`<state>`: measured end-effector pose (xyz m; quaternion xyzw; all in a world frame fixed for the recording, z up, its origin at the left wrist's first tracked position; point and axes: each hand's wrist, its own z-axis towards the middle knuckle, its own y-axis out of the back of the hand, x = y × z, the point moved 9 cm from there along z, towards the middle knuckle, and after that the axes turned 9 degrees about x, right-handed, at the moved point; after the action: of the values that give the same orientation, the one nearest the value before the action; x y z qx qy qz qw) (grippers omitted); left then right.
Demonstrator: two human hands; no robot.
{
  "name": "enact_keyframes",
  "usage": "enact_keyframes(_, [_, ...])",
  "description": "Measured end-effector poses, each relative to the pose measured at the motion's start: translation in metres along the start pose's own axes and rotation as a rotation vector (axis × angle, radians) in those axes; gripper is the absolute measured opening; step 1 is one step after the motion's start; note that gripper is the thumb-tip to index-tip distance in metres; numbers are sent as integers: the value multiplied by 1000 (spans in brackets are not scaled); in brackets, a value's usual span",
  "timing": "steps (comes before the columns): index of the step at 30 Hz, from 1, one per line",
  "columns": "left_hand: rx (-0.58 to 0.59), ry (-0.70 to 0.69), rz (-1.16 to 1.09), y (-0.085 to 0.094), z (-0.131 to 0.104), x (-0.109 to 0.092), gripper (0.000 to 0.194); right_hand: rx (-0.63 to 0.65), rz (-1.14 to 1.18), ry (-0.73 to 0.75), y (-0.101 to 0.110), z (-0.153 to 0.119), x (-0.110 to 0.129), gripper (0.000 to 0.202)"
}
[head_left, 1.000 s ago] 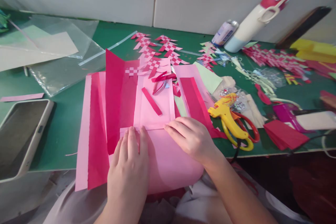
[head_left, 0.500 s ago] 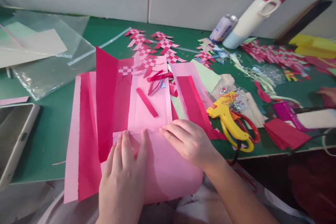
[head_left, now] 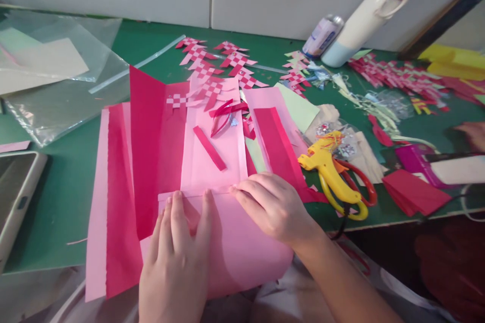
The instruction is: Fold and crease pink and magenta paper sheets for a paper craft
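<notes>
A light pink sheet of paper [head_left: 242, 247] lies at the front, its far edge turned over in a narrow fold. My left hand [head_left: 176, 257] rests flat on its left part, fingers spread, tips at the fold. My right hand [head_left: 273, 207] grips the folded edge with thumb and fingers pressed together; the thumb is mostly hidden. Beyond the fold are a dark pink paper strip [head_left: 209, 148] and looped dark pink strips [head_left: 223, 116]. Dark pink sheets [head_left: 147, 161] stand partly folded at the left.
Woven checkered paper fish [head_left: 202, 68] lie at the back. Yellow-handled scissors and a yellow glue gun [head_left: 331, 174] sit at right. A can [head_left: 322, 35] and a white bottle [head_left: 367, 20] stand behind. A phone [head_left: 17, 202] lies left. Another person's hand [head_left: 472, 133] shows far right.
The view has shifted slightly, so things at the left appear further left. My right hand's fingertips have moved slightly along the fold; both hands stay on the paper.
</notes>
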<state>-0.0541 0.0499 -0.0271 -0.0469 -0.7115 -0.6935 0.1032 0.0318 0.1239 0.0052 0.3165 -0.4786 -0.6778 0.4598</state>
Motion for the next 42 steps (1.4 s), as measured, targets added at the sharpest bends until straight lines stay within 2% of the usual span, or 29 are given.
enact_keyframes(10, [-32, -47, 28, 5, 0, 0, 67, -6, -6, -31, 1, 0, -2, 11])
enact_keyframes(18, [9, -24, 51, 0, 1, -1, 71, 8, 6, -26, 1, 2, 0, 11])
enact_keyframes(24, [-25, -44, 85, 4, 1, -3, 75, 19, -10, -39, 1, 2, 1, 15])
enact_keyframes(30, [-2, -30, 89, 4, 3, -3, 75, 33, -30, -85, 1, -1, 2, 16])
enact_keyframes(34, [28, -20, 59, 5, 5, -2, 71, 94, -59, -149, -1, -3, 6, 20])
enact_keyframes(38, [-32, -46, -16, 12, 6, -6, 63, 157, -83, -208, -4, -5, 14, 29])
enact_keyframes(42, [-145, -177, -70, 19, 3, -19, 49, 199, -86, -263, -9, -7, 17, 35])
